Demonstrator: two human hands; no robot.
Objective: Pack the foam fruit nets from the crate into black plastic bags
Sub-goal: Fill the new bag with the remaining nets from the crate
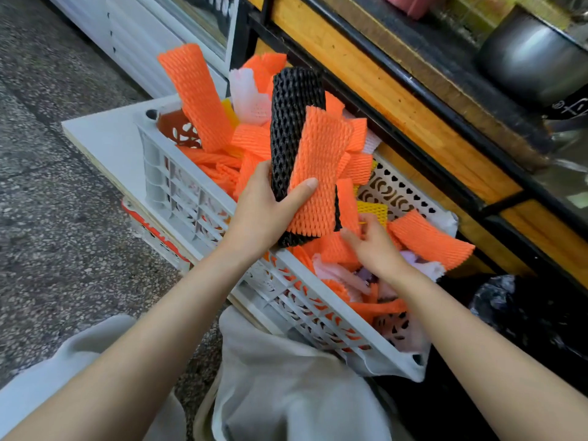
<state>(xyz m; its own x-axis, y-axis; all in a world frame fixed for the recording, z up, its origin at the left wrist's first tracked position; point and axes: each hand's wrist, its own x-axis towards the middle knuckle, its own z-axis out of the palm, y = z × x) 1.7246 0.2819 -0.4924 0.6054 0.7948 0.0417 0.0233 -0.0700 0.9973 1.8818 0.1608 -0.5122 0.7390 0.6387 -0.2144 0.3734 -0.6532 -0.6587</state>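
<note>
A white slatted crate [191,198] holds a heap of foam fruit nets, mostly orange, with some white, pink and yellow ones. My left hand [264,211] grips a stack above the crate: a long black net [294,113] with an orange net [318,173] laid over it, thumb pressed on the orange one. My right hand [372,246] reaches into the pile, fingers curled on an orange net [348,211] just below a yellow net [374,210]. A black plastic bag [525,313] lies on the ground to the right of the crate.
The crate rests on a white board [105,138] over a red-and-white box [152,233]. An orange wooden counter with black metal framing [413,100] runs behind, carrying a steel pot [534,58]. Grey cloth [286,386] lies below the crate. Speckled pavement [47,218] lies to the left.
</note>
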